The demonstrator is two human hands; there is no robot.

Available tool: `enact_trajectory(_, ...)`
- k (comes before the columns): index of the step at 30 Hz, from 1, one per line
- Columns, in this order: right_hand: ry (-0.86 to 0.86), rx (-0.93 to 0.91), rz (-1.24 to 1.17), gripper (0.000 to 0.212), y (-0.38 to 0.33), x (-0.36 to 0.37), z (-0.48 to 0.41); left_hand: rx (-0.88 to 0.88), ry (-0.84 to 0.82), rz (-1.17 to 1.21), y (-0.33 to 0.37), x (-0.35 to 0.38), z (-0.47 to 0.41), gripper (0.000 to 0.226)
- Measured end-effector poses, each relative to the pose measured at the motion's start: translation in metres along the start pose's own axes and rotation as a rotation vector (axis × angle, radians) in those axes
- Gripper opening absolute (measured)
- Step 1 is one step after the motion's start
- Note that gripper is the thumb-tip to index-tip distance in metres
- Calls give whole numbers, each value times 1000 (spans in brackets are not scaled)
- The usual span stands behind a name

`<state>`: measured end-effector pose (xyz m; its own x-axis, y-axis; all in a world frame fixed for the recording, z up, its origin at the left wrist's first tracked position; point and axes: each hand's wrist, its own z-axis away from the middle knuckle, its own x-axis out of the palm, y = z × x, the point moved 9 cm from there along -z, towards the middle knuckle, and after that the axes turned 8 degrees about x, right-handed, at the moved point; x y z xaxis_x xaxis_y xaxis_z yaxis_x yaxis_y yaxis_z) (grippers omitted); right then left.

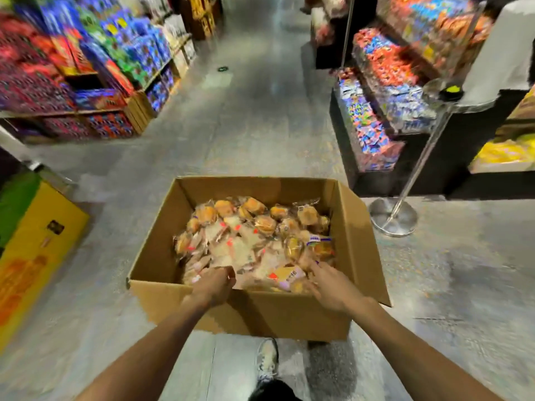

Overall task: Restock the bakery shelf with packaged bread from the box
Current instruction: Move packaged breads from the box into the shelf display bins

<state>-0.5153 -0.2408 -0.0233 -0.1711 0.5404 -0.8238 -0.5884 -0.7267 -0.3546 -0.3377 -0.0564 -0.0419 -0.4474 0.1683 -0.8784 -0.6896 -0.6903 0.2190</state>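
Reaching into box (260, 314) from its near side; head view is all there is, and it's motion-blurred.

Box sits on the floor straight ahead of a shoe (267, 357), long side running left-right and flaps open. The right flap (364, 241) splays outward. Bread (254, 227) fills it as loose clear packets, round buns toward the far wall and flatter packs nearer.

Both hands are over the near wall, on the near edge of the pile.
- Left hand (215, 285): fingers curled down among the packets. Too blurred to tell if it has one.
- Right hand (330, 285): fingers fairly straight, tips touching near-right packets, nothing visibly gripped.

Neither hand is clearly closer; each covers its own half.

Around the box:
- post (393, 217) base just beyond the right flap
- yellow carton (37, 241) well apart on the left
- snack shelves (86, 68) along both sides of the aisle

Can't pick out a bakery shelf here. My read: the lift goes straight up past the walls, and the flap plus post crowd any swing to the right.
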Motion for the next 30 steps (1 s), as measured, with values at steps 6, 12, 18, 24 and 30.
enact_trajectory(6, -236, 143, -54, 48, -18, 54, -115, -166, -153, 191, -99, 30, -94, 29)
enact_trajectory(12, -385, 284, -175, 41, -43, 107, -206, -327, -208, 451, -153, 76, -165, 50)
enact_trajectory(18, -303, 562, -620, 52, -45, 137, -283, -478, -184, 554, -172, 121, -198, 95)
enact_trajectory(24, -151, 850, -970, 71, -35, 167, -315, -498, -313, 471, -169, 145, -212, 132)
enact_trajectory(30, -70, 898, -794, 92, -28, 166, -324, -516, -287, 430, -178, 151, -218, 118)
